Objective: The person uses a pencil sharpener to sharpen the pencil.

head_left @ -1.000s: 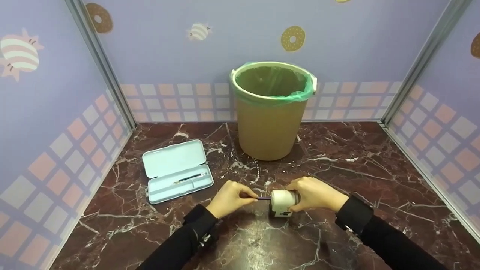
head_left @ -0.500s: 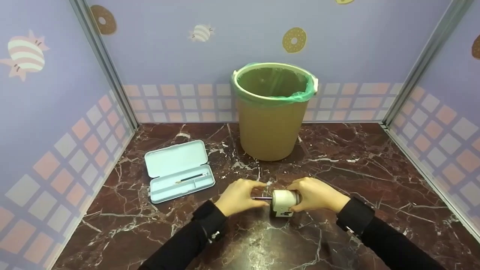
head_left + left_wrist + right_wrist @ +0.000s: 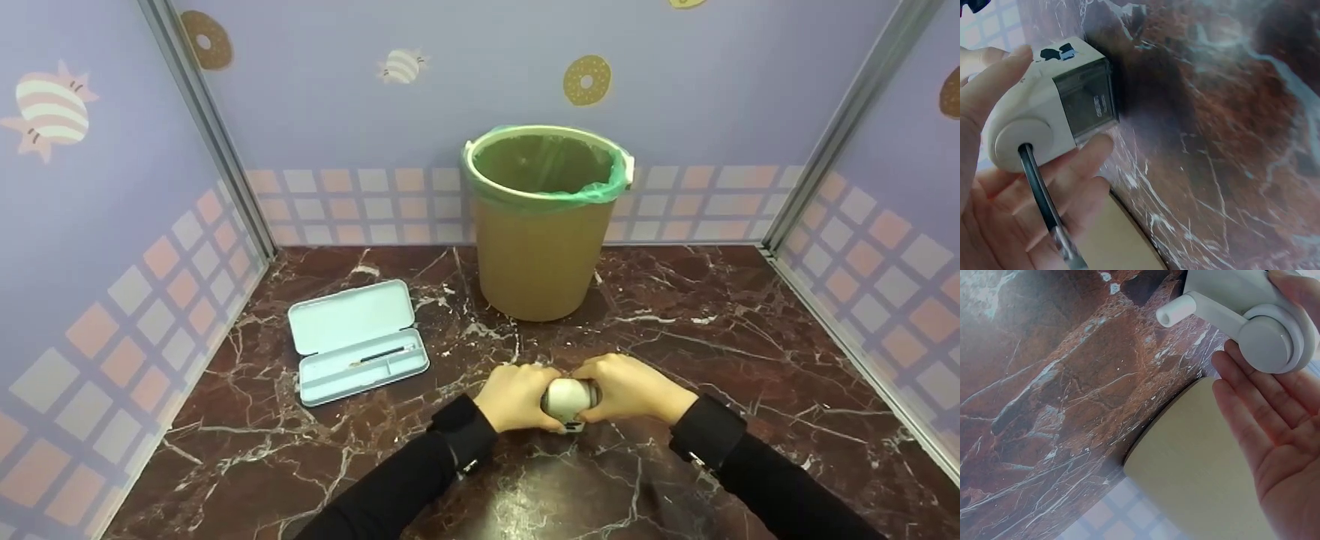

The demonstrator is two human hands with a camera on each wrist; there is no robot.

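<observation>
A white hand-crank pencil sharpener (image 3: 568, 399) stands on the marble surface between both hands. My left hand (image 3: 521, 399) grips its left side, thumb on one face and fingers on the opposite one. From the round hole in front juts a dark pencil (image 3: 1040, 191) with a metal band and eraser end; it passes by the left palm. A see-through shavings drawer (image 3: 1089, 100) forms the sharpener's lower part. My right hand (image 3: 634, 388) holds the other side, thumb and fingers about the body. There the crank (image 3: 1219, 316) shows, its knob free of the fingers.
At the left lies an open light-blue pencil case (image 3: 349, 319) with a slim dark pencil (image 3: 382, 355) in it. Behind the hands stands a tan bin (image 3: 544, 259) lined with a green bag (image 3: 600, 193). Patterned walls close in the back and sides.
My left hand has released its pinch on the pencil's end, slid right along it and taken hold of the sharpener's left side. The right hand has stayed in place on the sharpener.
</observation>
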